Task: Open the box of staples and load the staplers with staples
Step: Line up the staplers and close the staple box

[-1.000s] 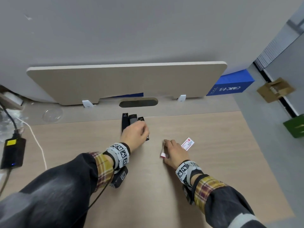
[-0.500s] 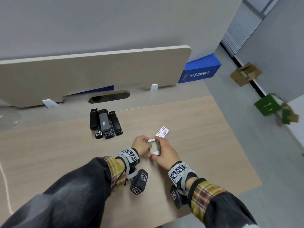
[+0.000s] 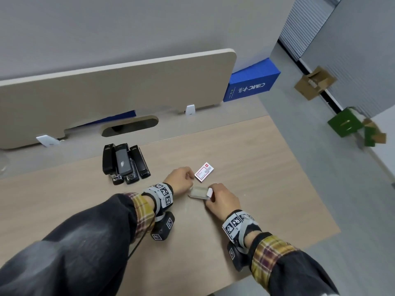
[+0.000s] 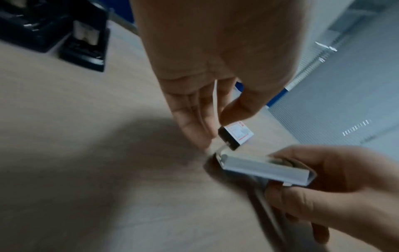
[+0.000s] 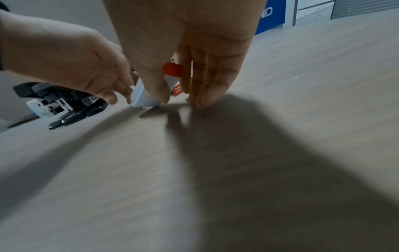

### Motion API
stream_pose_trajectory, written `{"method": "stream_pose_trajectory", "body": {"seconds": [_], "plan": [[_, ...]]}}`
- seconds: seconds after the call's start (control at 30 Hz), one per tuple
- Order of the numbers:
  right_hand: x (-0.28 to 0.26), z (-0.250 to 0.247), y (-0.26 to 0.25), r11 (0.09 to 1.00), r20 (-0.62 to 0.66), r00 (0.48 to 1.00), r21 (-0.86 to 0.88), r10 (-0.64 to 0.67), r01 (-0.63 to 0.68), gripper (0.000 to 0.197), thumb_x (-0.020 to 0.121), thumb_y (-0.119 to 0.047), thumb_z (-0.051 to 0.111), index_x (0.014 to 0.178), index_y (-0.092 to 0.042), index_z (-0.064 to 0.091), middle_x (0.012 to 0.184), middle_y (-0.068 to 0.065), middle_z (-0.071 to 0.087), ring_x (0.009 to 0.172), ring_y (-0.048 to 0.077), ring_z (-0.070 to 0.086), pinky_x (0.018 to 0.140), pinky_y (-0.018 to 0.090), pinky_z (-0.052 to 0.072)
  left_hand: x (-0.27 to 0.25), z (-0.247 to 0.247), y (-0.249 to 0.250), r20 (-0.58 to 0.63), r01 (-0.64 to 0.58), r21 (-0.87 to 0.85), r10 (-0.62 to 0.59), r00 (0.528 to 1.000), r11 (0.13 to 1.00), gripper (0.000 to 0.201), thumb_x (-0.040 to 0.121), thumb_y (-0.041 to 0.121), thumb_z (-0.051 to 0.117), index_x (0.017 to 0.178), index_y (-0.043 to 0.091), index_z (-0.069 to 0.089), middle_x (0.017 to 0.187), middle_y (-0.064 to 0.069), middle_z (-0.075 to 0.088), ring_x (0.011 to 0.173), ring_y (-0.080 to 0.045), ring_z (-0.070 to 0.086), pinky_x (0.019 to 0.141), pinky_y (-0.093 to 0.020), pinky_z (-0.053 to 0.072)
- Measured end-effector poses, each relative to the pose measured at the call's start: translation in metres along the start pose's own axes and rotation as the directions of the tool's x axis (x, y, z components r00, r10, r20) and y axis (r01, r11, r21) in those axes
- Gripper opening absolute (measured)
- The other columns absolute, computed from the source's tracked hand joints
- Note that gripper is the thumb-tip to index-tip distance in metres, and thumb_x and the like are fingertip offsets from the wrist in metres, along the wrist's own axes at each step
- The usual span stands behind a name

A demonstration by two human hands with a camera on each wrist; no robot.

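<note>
Three black staplers lie side by side at the back of the desk, also in the right wrist view. A red-and-white staple box lies flat on the desk, untouched. My right hand grips a second small staple box by its right end, just above the desk; thumb and fingers clamp it. My left hand is at the box's left end, thumb and fingers pinched together on a thin white flap. The held box looks pale grey-white with a red end.
A beige divider panel and a cable slot bound the desk at the back. The desk's right edge drops to a grey floor with a blue box and cardboard boxes.
My left hand left the staplers and came over to the box in my right hand. The box now lies lengthwise between both hands, and the view has swung to the right.
</note>
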State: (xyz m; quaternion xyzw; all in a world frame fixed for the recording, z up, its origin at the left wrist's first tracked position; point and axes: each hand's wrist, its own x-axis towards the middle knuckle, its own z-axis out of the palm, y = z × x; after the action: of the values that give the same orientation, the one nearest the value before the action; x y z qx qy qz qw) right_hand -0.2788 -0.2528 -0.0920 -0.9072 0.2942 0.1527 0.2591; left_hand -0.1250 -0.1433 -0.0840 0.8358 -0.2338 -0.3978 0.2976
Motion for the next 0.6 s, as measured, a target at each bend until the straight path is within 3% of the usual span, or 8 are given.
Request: {"method": "stream_pose_trajectory", "body": {"seconds": [0.1, 0.23, 0.33, 0.4, 0.43, 0.5, 0.6], "plan": [[0.0, 0.002, 0.001, 0.998, 0.054, 0.998, -0.047, -0.038, 0.04, 0.05, 0.077, -0.032, 0.056, 0.125, -0.025, 0.045, 0.119, 0.001, 0.046, 0.106, 0.026, 0.056, 0.082, 0.036, 0.05, 0.009, 0.005, 0.001, 0.033, -0.044, 0.175, 0.039, 0.999, 0.984, 0.031, 0.072, 0.002, 0.049, 0.087, 0.028, 0.058, 0.088, 0.003, 0.066, 0.087, -0.022, 0.063, 0.08, -0.033, 0.052], [-0.002, 0.007, 0.003, 0.987, 0.011, 0.995, -0.122, -0.103, 0.104, 0.066, 0.074, -0.045, 0.06, 0.132, -0.025, 0.039, 0.12, 0.003, 0.043, 0.109, 0.026, 0.048, 0.08, 0.037, 0.05, 0.018, 0.003, -0.001, -0.117, -0.171, 0.422, 0.241, 0.963, 0.89, 0.038, 0.078, 0.002, 0.053, 0.108, 0.026, 0.055, 0.108, 0.001, 0.053, 0.099, -0.025, 0.054, 0.074, -0.034, 0.045], [0.001, 0.01, 0.004, 0.983, -0.018, 0.992, -0.135, -0.127, 0.124, 0.051, 0.079, -0.044, 0.059, 0.124, -0.024, 0.046, 0.115, 0.004, 0.043, 0.105, 0.027, 0.048, 0.073, 0.037, 0.049, 0.027, 0.001, 0.009, 0.126, -0.368, 0.586, 0.367, 0.922, 0.722, 0.073, 0.075, -0.001, 0.056, 0.137, 0.035, 0.044, 0.144, 0.001, 0.036, 0.125, -0.025, 0.038, 0.087, -0.035, 0.043], [0.002, 0.009, 0.005, 0.981, -0.03, 0.989, -0.134, -0.144, 0.139, 0.037, 0.082, -0.04, 0.057, 0.113, -0.021, 0.05, 0.111, 0.004, 0.043, 0.102, 0.028, 0.049, 0.069, 0.036, 0.048, 0.03, 0.0, 0.016, 0.306, -0.476, 0.672, 0.373, 0.876, 0.567, 0.071, 0.084, 0.004, 0.051, 0.144, 0.039, 0.037, 0.16, -0.001, 0.018, 0.136, -0.028, 0.026, 0.101, -0.039, 0.036], [0.004, 0.009, 0.006, 0.982, -0.027, 0.99, -0.13, -0.141, 0.137, 0.034, 0.082, -0.039, 0.057, 0.11, -0.021, 0.051, 0.111, 0.004, 0.043, 0.102, 0.028, 0.05, 0.069, 0.036, 0.048, 0.032, 0.0, 0.018, 0.356, -0.505, 0.698, 0.365, 0.86, 0.508, 0.063, 0.089, 0.011, 0.049, 0.144, 0.04, 0.038, 0.161, -0.002, 0.015, 0.138, -0.029, 0.024, 0.103, -0.039, 0.034], [0.006, 0.007, 0.007, 0.985, -0.012, 0.993, -0.124, -0.122, 0.119, 0.035, 0.082, -0.041, 0.058, 0.11, -0.02, 0.051, 0.112, 0.004, 0.044, 0.102, 0.027, 0.05, 0.071, 0.036, 0.049, 0.036, 0.002, 0.019, 0.374, -0.516, 0.715, 0.367, 0.852, 0.472, 0.049, 0.095, 0.025, 0.047, 0.14, 0.042, 0.043, 0.158, -0.004, 0.021, 0.136, -0.03, 0.027, 0.102, -0.038, 0.034], [0.01, 0.004, 0.008, 0.988, -0.015, 0.996, -0.134, -0.085, 0.082, 0.039, 0.081, -0.044, 0.059, 0.111, -0.02, 0.051, 0.113, 0.003, 0.045, 0.103, 0.027, 0.051, 0.072, 0.036, 0.049, 0.037, 0.001, 0.019, 0.329, -0.479, 0.684, 0.353, 0.876, 0.55, 0.043, 0.094, 0.031, 0.051, 0.137, 0.039, 0.049, 0.134, -0.008, 0.037, 0.123, -0.03, 0.038, 0.094, -0.037, 0.037]]}}
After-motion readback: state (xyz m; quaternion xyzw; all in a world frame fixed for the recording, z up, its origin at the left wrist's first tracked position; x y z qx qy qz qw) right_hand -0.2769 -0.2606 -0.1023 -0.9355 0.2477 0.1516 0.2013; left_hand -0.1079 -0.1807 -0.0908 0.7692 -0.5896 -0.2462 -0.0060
